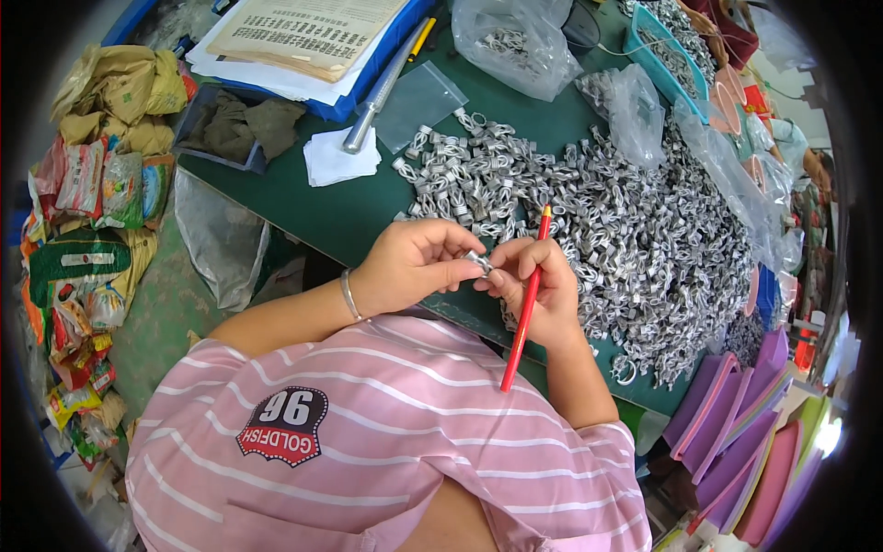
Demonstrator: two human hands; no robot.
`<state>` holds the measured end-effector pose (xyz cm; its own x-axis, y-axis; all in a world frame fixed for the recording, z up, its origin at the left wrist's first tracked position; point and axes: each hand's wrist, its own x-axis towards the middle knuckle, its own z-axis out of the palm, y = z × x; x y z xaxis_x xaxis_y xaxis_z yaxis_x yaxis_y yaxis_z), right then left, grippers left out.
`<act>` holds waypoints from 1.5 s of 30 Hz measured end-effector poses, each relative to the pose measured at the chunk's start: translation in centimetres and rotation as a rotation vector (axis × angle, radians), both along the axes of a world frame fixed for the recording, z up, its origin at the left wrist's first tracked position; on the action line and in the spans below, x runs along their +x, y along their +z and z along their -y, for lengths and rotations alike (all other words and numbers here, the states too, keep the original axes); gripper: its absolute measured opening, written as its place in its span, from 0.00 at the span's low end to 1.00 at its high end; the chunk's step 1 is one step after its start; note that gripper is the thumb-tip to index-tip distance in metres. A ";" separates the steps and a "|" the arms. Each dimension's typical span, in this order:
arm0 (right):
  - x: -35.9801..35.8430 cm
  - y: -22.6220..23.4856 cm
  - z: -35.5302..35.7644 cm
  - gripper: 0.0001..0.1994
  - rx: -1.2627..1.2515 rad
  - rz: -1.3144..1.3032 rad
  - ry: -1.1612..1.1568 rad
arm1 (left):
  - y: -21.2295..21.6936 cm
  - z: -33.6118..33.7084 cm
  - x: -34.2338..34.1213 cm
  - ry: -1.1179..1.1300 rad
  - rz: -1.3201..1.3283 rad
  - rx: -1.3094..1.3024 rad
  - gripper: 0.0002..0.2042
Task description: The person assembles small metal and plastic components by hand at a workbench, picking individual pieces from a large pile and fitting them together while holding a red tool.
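In front of my chest, at the table's near edge, my left hand (409, 267) pinches a small silvery metal part (478, 263) between thumb and fingers. My right hand (550, 290) meets it from the other side, its fingertips also at the part. A red pencil (526, 317) is tucked between the fingers of my right hand, its sharpened end pointing away from me. Just beyond both hands spreads a big heap of similar looped metal parts (635, 239). The fingers partly cover the held part, so its full shape is hidden.
The green tabletop (331, 213) carries papers in a blue tray (354, 97), a grey bin with dark cloth (253, 166), white paper slips (336, 161), clear bags (515, 46) and a turquoise basket (635, 41). Purple folders (713, 414) stand right; packages (83, 267) lie left.
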<state>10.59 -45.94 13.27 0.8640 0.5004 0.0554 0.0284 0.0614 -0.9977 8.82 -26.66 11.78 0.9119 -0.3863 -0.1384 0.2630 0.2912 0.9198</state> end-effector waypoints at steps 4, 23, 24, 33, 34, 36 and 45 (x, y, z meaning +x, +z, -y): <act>-0.3 -1.5 1.1 0.13 0.209 -0.105 -0.031 | 0.7 0.7 1.2 0.122 0.722 0.317 0.10; 0.2 0.2 -1.0 0.14 0.016 0.409 -0.137 | 0.6 0.0 0.5 0.075 -0.480 -0.539 0.14; 0.6 -0.2 -0.7 0.13 -0.036 0.409 -0.177 | 0.8 -0.8 0.6 0.140 -0.519 -0.633 0.10; 3.1 -1.9 -3.1 0.04 -0.586 0.935 0.176 | -2.7 -2.7 0.3 0.471 0.208 0.499 0.02; 2.8 -1.1 -3.1 0.03 -0.672 0.972 0.191 | -2.9 -2.4 -0.1 0.468 0.205 0.504 0.03; 2.9 -0.6 -2.9 0.03 -0.703 0.966 0.194 | -2.6 -2.0 -0.5 0.459 0.155 0.532 0.03; 6.3 2.8 1.3 0.08 -0.491 0.233 -0.073 | -4.1 -1.7 -0.7 0.508 0.341 0.553 0.03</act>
<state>16.93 -47.25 16.10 0.8903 0.4547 0.0247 0.2392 -0.4207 -0.8751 8.13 -24.95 7.72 0.9835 0.1273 0.1285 -0.0984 -0.2191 0.9707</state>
